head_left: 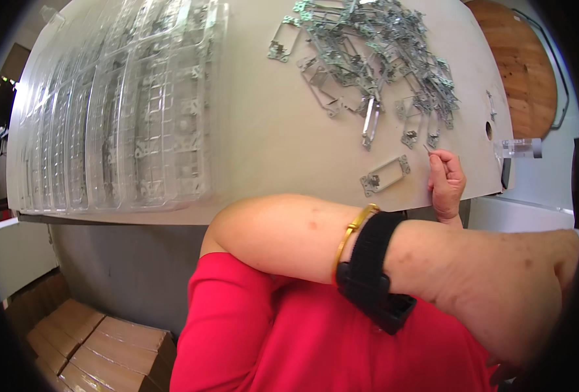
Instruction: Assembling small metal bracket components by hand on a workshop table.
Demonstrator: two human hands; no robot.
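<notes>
My left arm crosses in front of my red top, with a gold bracelet and a black wrist strap on it. At the far right, my left hand point(498, 291) is bent over; its fingers are hidden. Beyond that arm, at the table's near edge, my right hand point(447, 183) is closed in a pinch. A thin grey tip sticks out between thumb and forefinger, too small to name. Left of this hand lies a single metal bracket point(385, 176), a narrow frame with plates at its ends. A tangled heap of similar metal brackets point(394, 59) lies farther away.
Stacked clear plastic trays point(207, 130) with metal pieces in them cover the left of the white table point(256, 130). A round hole point(489, 130) pierces the table at right. Clear tape point(523, 148) juts past that edge. Cardboard boxes point(116, 346) stand on the floor, lower left.
</notes>
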